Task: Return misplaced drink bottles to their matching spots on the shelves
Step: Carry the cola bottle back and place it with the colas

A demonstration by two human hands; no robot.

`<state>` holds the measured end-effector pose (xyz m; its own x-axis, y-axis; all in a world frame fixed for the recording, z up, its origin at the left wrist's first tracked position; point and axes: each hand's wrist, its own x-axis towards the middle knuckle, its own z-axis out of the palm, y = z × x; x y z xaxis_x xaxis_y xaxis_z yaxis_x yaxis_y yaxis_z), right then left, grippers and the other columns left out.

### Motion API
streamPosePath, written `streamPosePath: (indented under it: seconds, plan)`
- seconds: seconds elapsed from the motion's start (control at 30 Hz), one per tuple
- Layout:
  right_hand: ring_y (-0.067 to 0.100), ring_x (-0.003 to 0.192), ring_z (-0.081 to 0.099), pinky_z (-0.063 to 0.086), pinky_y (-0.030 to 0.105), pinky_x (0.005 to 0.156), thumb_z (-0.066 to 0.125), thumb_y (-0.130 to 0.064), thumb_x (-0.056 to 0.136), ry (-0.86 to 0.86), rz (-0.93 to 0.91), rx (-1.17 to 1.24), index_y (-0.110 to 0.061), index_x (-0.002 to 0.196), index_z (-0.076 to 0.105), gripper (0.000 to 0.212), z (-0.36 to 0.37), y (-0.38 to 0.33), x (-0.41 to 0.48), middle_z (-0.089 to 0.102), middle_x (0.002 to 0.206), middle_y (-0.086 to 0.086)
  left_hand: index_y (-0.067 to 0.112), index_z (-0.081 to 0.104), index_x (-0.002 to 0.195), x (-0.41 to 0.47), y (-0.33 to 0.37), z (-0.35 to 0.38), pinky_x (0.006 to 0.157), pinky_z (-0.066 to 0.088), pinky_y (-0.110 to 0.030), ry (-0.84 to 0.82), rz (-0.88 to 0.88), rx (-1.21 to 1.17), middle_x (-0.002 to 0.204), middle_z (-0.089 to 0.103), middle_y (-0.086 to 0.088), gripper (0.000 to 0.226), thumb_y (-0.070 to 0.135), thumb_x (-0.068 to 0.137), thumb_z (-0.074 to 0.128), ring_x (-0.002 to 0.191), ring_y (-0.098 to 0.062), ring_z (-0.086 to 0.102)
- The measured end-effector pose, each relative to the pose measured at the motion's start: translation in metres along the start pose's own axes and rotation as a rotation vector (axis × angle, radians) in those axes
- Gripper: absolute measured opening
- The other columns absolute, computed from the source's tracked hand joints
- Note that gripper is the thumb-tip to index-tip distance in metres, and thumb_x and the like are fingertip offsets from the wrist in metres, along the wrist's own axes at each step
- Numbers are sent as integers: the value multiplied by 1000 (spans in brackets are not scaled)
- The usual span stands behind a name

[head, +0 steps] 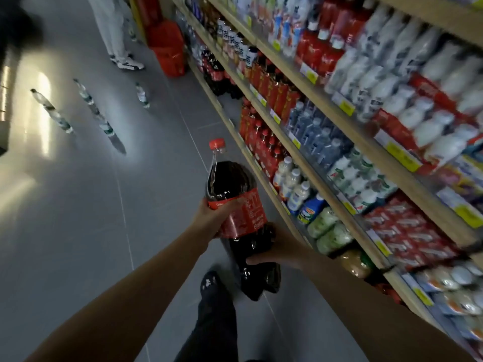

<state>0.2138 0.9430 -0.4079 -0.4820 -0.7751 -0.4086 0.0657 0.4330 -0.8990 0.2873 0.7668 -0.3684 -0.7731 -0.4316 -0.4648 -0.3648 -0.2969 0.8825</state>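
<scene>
A large cola bottle (232,184) with a red cap and red label hangs tilted over the grey floor in front of me. My left hand (211,218) grips it at the label. My right hand (277,246) holds it from the right, lower down near its dark base. More large cola bottles (218,77) stand on the bottom shelf further along the aisle. The wooden shelves (329,145) run along my right, packed with drinks.
Three clear water bottles (52,112) (94,111) (142,95) stand on the floor to the left. A person's legs (117,30) and a red basket (168,53) are at the aisle's far end. My own leg and shoe (211,283) show below the bottle.
</scene>
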Motion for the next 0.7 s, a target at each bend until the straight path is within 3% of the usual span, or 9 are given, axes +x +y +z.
streamPosePath:
  seconds: [0.13,0.23,0.33,0.4,0.57,0.63,0.7]
  plan:
    - [16,98,69,53,25,80,89,-10,61,5,16,9,-15,106,69,50,-20,-41,90,75,98,1,32,59,97,85,53,-34,45,52,-22,-2,-14,22,94,71,2,31,36,72,78,65,-5,70]
    - [7,94,69,51,14,73,88,-11,62,-1,21,6,-30,100,71,45,-39,-73,145,75,94,-10,36,63,96,139,95,-50,45,53,-23,-32,0,48,91,73,5,35,42,66,79,69,-5,71]
    - [-4,89,67,48,6,69,88,-14,62,2,6,-25,-47,93,69,49,-62,-102,196,73,92,-20,55,64,81,190,130,-58,45,52,-22,-98,48,56,80,73,18,24,41,67,77,70,0,70]
    - [-9,89,65,46,3,68,89,-19,62,-1,-4,-29,-54,95,66,53,-81,-114,232,71,95,-25,59,63,77,230,148,-62,46,53,-22,-107,37,45,80,72,22,24,43,66,77,70,-1,70]
    - [-23,83,57,44,-1,62,90,-27,58,-32,45,-19,-71,87,55,63,-140,-126,336,65,89,-39,41,63,90,334,188,-66,45,53,-23,-49,18,52,81,74,10,41,47,56,84,69,-5,71]
    - [-16,92,59,48,6,74,92,-38,51,-38,74,-11,-65,95,55,63,-163,-133,378,65,97,-33,35,59,104,376,207,-66,45,53,-23,-15,8,56,89,73,5,54,47,56,80,71,-10,71]
    - [0,108,58,49,23,92,91,-45,47,-50,94,2,-54,106,51,71,-183,-146,418,62,114,-21,29,53,115,417,230,-67,46,53,-22,9,-18,67,101,68,-1,62,45,61,79,80,-15,69]
